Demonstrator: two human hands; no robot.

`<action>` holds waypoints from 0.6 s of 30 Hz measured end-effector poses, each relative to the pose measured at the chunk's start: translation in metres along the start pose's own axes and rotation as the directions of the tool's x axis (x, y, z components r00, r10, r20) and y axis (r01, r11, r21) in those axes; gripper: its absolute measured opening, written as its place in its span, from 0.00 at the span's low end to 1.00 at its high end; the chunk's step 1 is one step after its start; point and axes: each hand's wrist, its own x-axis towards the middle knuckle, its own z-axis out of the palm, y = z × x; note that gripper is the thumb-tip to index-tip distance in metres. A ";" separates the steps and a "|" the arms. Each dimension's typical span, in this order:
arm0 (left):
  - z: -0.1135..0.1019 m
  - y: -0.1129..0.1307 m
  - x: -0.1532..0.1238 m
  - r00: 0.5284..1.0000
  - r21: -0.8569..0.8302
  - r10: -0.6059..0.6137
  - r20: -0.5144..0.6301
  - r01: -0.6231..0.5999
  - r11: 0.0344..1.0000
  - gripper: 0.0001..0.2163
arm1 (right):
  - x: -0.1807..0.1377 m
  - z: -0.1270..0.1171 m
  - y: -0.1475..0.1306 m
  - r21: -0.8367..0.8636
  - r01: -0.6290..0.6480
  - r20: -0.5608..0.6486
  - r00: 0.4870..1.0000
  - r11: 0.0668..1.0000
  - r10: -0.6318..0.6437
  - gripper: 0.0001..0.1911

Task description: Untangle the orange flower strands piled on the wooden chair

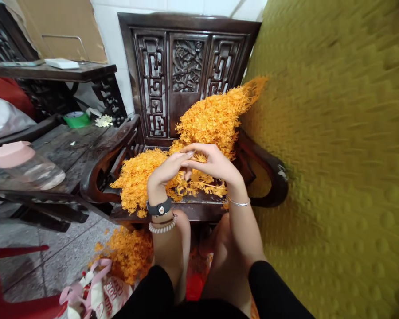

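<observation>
A big heap of orange artificial flower sprigs (216, 115) covers the seat of a dark carved wooden chair (186, 66). My left hand (168, 170) and my right hand (214, 164) meet above the seat, their fingertips pinching one small orange sprig (199, 157) between them. More orange sprigs (139, 175) lie to the left of my left hand, and a loose bunch (199, 184) sits just under both hands. My left wrist carries a dark watch and a bead bracelet; my right wrist carries a thin bangle.
A yellow textured wall or panel (335, 155) fills the right side. A dark wooden side table (53, 150) on the left holds a pink-lidded jar (23, 166) and green tape roll (76, 118). Orange sprigs (126, 252), a bag (99, 292) and a red stool (6, 283) are on the floor.
</observation>
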 end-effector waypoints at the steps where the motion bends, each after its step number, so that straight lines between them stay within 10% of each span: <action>1: -0.001 -0.004 0.003 1.000 -0.005 -0.008 -0.013 0.008 1.000 0.21 | -0.002 0.000 0.006 -0.023 -0.023 -0.010 1.000 0.999 0.023 0.16; 10: -0.005 -0.014 0.006 0.993 -0.090 -0.057 -0.107 0.047 0.995 0.16 | -0.024 -0.007 0.046 0.102 -0.212 -0.198 0.953 0.972 0.229 0.15; 14: -0.008 -0.019 0.008 0.981 -0.148 -0.007 -0.196 -0.022 0.989 0.20 | -0.024 -0.006 0.054 0.258 -0.204 -0.433 0.849 0.944 0.302 0.13; 18: -0.015 -0.024 0.009 0.932 -0.122 0.025 -0.362 -0.074 0.990 0.15 | -0.029 -0.009 0.052 0.283 -0.247 -0.243 0.916 0.927 0.319 0.11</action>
